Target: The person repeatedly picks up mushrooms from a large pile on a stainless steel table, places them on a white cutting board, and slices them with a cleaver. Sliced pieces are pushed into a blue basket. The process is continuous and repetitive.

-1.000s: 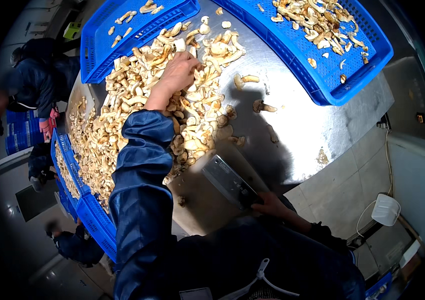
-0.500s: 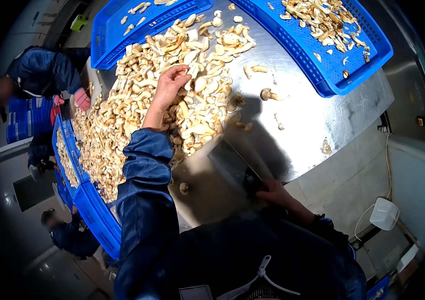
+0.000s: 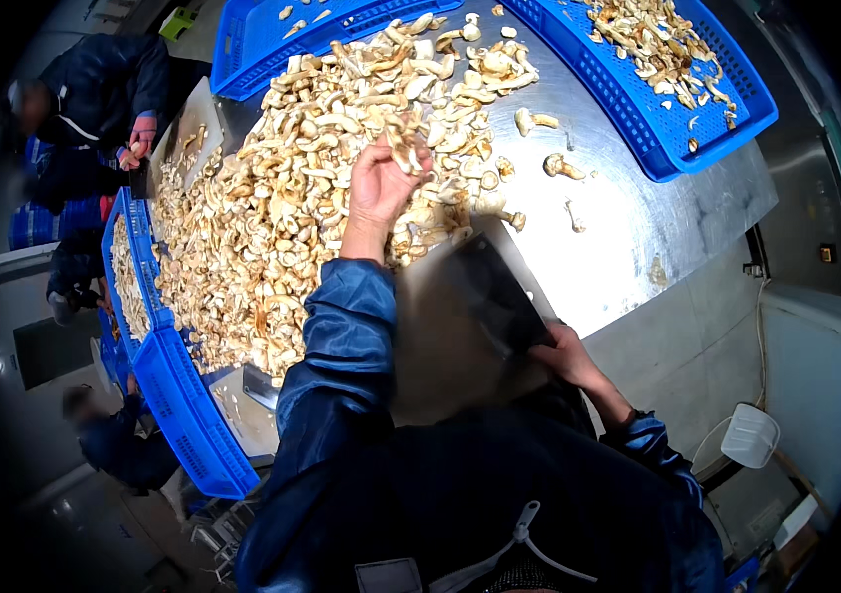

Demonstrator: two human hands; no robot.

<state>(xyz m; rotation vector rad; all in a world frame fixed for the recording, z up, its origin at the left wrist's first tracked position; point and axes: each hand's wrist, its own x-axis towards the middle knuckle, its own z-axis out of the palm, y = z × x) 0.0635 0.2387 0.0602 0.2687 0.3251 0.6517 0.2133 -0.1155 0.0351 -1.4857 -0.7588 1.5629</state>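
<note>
A big heap of pale, brown-streaked mushrooms [image 3: 242, 237] covers much of the steel table [image 3: 667, 237]. My left hand [image 3: 386, 188] is raised over the heap, its fingers closed on a pale mushroom piece [image 3: 402, 146]. Below and right of it lies a shadowed cutting board [image 3: 430, 356]. Over this board my right hand [image 3: 564, 356] grips the handle of a wide, dark-bladed cleaver [image 3: 494, 296]. A few loose mushrooms [image 3: 561, 166] sit on the bare metal to the right.
Blue perforated trays stand top centre [image 3: 232, 74], top right [image 3: 648, 148] and along the left [image 3: 183, 415]. Co-workers [image 3: 94, 99] in dark clothing, one with pink gloves, are at the left. A second board [image 3: 242, 425] is at lower left. A white container [image 3: 752, 440] sits low right.
My left hand has come up out of the heap and moved right, now with a mushroom piece held up. My right hand and the cleaver have moved slightly upward and rightward.
</note>
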